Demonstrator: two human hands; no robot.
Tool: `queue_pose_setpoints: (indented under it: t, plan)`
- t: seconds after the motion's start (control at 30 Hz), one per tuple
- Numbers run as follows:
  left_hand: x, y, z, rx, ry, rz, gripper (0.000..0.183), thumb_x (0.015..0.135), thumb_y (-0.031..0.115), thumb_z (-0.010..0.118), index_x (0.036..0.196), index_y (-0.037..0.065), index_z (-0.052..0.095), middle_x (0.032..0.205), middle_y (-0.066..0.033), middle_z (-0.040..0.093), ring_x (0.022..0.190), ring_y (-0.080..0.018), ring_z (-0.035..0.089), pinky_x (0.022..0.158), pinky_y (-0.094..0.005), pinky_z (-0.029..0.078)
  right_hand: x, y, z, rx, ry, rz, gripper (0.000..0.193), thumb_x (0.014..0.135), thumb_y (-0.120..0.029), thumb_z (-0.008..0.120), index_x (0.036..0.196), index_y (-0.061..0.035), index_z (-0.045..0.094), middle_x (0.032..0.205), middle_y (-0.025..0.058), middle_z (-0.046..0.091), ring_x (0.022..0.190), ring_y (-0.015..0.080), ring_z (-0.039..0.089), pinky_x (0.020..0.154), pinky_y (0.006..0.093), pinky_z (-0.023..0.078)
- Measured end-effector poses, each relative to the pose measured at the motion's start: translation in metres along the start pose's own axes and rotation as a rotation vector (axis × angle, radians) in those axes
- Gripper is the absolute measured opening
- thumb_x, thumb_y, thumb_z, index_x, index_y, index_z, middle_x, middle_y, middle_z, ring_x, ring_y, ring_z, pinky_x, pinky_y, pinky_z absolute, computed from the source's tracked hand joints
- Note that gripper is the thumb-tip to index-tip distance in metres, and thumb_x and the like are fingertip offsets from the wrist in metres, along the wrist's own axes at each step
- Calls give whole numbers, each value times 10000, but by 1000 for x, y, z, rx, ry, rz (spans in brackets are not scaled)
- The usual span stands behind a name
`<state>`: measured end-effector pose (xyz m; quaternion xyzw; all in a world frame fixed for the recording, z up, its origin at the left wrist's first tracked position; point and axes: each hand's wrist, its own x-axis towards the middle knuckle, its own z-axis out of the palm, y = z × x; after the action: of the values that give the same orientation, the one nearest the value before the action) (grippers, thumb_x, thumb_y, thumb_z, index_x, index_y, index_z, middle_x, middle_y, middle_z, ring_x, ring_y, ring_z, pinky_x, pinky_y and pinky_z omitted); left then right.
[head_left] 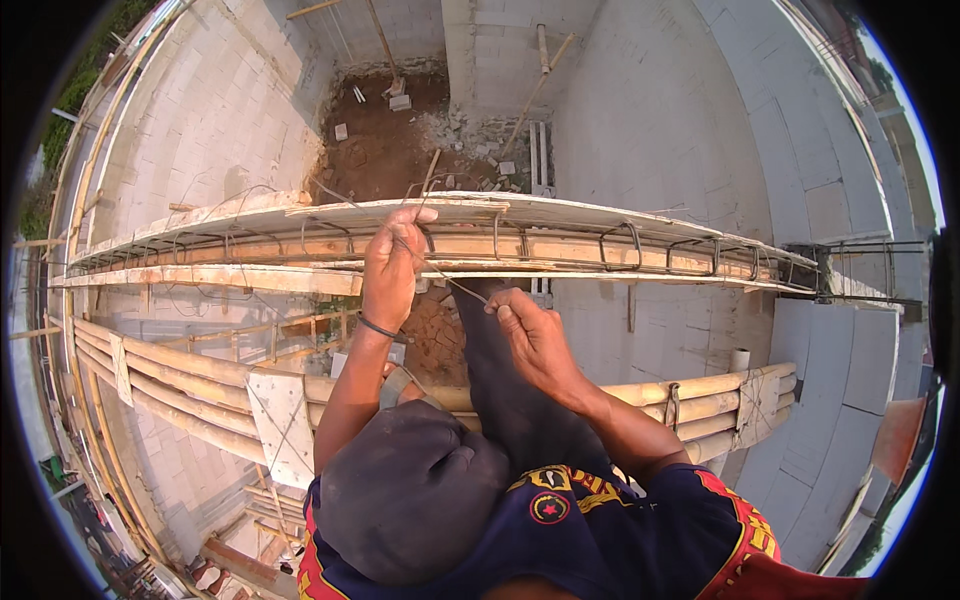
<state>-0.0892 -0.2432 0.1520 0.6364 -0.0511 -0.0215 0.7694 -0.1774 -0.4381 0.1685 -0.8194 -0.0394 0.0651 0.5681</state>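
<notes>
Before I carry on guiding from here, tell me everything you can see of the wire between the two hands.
The wire is thin and dark grey, and looks like bendable metal. It slants, slightly bowed, from the left hand down to the right hand, both gripping it. This stretch passes over the near edge of the wooden trough. Thin strands also show beyond the left hand; I can't tell whether they belong to the same piece.

both hands (391,265) on thin wire (443,275) near wooden formwork (570,247)
</notes>
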Motion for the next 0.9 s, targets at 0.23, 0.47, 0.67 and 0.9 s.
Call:
queue_pose_setpoints:
  t: [0.23, 0.47, 0.67, 0.9]
  plan:
    - [-5, 18, -9, -217, 7, 84, 428, 1045, 366, 360, 1176, 23, 579, 721, 44, 388, 601, -46, 285, 548, -201, 246, -27, 24, 8, -54, 54, 52, 99, 999, -86, 490, 1029, -49, 577, 717, 85, 532, 624, 132, 483, 569, 293, 415]
    - [-21, 18, 4, 153, -2, -24, 373, 1035, 304, 433, 872, 14, 603, 638, 49, 423, 563, -41, 330, 511, -241, 291, -13, 25, 9, 75, -186, -9, 208, 1023, -225, 496, 1002, -33, 573, 711, 29, 522, 630, 96, 472, 564, 272, 414]
    - [-35, 9, 27, -32, -127, -19, 182, 1022, 181, 431, 1008, 20, 515, 749, -10, 486, 639, -75, 409, 582, -253, 370, 23, 6, 4, 576, -226, 116, 218, 1014, -252, 524, 979, -51, 600, 723, -27, 496, 641, 58, 443, 542, 212, 366]
    - [-40, 11, 24, 162, -144, 76, 219, 1012, 169, 445, 913, -7, 531, 749, -60, 554, 642, -126, 502, 607, -271, 424, 38, 7, -4, 880, -393, 281, 196, 1000, -219, 544, 963, -45, 626, 739, -8, 562, 579, 51, 446, 500, 198, 347]
